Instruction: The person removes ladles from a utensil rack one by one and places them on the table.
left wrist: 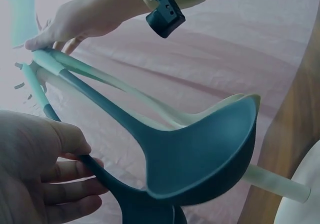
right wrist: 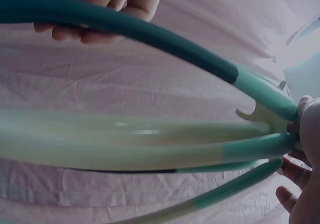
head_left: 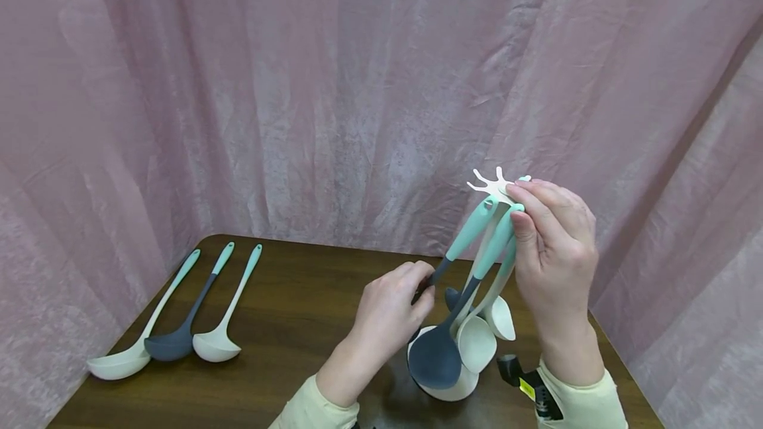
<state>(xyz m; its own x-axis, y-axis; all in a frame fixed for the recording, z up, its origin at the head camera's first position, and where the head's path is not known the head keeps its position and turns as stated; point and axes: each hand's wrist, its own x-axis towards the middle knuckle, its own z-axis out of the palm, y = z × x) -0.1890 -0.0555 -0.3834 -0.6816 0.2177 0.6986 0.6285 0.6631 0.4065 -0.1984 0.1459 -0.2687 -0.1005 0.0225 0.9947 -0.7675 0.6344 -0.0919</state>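
A white rack with a spoked hook top (head_left: 493,185) carries several hanging ladles with mint handles. My left hand (head_left: 393,303) grips the dark shaft of a ladle (left wrist: 115,184) whose mint handle end is up at a hook. At the top, my right hand (head_left: 557,243) pinches the rack by its hooks, fingertips right at the handle ends. Another dark ladle (head_left: 435,356) hangs in front, its bowl toward me. White ladles (head_left: 477,344) hang behind it. In the right wrist view, mint handle ends (right wrist: 260,146) converge beside the right fingers. The rack's post is partly hidden.
On the table's left side lie a large white ladle (head_left: 122,363), a dark ladle (head_left: 173,344) and a smaller white ladle (head_left: 216,344), handles pointing away. The rack's round white base (head_left: 453,389) stands on the brown table (head_left: 298,323). Pink curtain (head_left: 381,85) hangs behind.
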